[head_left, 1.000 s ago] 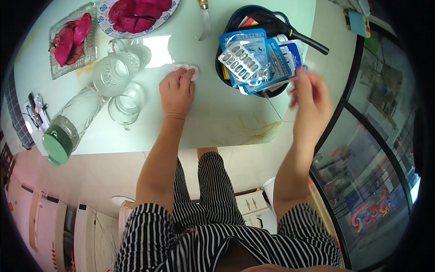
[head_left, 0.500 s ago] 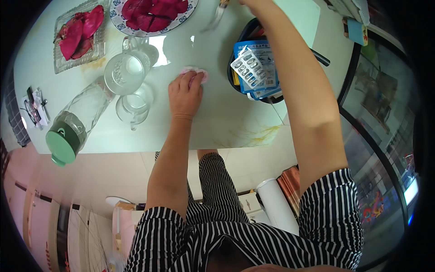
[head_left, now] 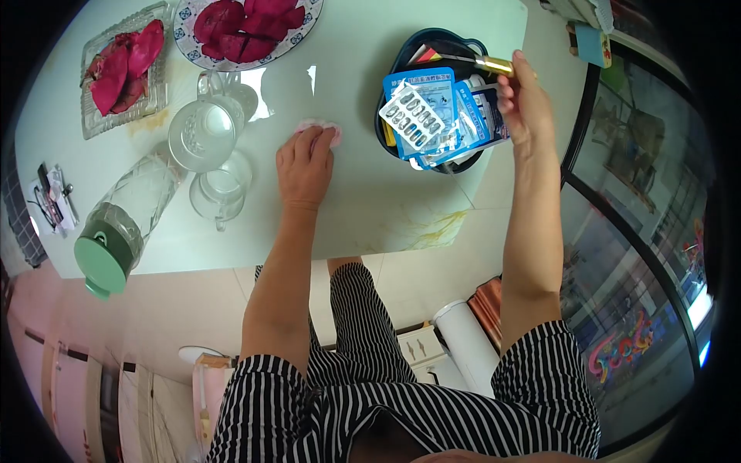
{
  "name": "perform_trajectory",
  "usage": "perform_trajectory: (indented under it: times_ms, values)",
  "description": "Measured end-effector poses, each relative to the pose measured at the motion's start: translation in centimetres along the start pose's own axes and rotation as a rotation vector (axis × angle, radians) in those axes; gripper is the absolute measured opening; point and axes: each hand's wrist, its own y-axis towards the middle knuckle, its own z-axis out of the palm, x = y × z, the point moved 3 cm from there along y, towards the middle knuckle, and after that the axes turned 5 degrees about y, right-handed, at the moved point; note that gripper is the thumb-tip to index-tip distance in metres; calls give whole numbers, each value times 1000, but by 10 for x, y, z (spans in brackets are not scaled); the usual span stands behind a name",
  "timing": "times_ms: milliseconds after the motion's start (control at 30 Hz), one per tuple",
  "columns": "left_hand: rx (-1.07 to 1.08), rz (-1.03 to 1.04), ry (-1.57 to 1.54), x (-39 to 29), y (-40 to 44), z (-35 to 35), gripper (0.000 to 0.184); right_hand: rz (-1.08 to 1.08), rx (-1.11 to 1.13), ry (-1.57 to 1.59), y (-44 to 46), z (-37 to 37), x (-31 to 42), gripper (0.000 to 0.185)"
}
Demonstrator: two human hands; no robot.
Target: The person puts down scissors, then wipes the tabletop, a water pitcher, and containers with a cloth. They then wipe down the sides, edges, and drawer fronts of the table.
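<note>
My left hand [head_left: 303, 171] rests closed on a pink and white cloth [head_left: 328, 131], pressing it to the table. At the right, my right hand [head_left: 527, 104] grips a knife [head_left: 496, 65] by its yellow handle, over the edge of a dark basket [head_left: 386, 139]. The blade points left across the basket's contents. In the basket lie blue packets [head_left: 463, 127], a silver blister pack [head_left: 413, 116] and a black-handled item, mostly hidden.
A patterned plate [head_left: 185, 42] of red-purple fruit pieces and a glass dish [head_left: 160, 92] of peels stand at the back left. Two glass mugs [head_left: 202, 133] are beside a green-lidded jug [head_left: 104, 255]. Glasses [head_left: 50, 202] lie at the far left.
The knife has left the table's back and is now in my right hand, which reached up for it and came back over the basket. My left hand stays on the cloth.
</note>
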Motion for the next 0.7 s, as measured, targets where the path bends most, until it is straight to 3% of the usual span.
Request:
perform_trajectory:
  times_ms: [133,267,333,467,533,633,700]
  values:
    - [-7,1,-66,1,0,0,40,-78,-82,-85,-4,18,-7,36]
    - [-7,25,-117,1,3,0,42,-7,-11,-139,-14,-2,-5,40]
    - [-23,17,-175,-2,11,1,42,-259,-162,-202,-52,-7,8,48]
    - [-27,171,-225,-18,63,17,40,-505,-93,-322,-138,-21,0,42]
    - [-53,257,-223,-25,112,30,38,-446,-5,-345,-169,-39,-39,37]
    - [-210,349,-157,-33,198,59,34,-110,118,-339,-212,-48,-94,35]
    - [-96,267,62,-53,250,47,38,89,210,-371,-234,-48,-120,31]
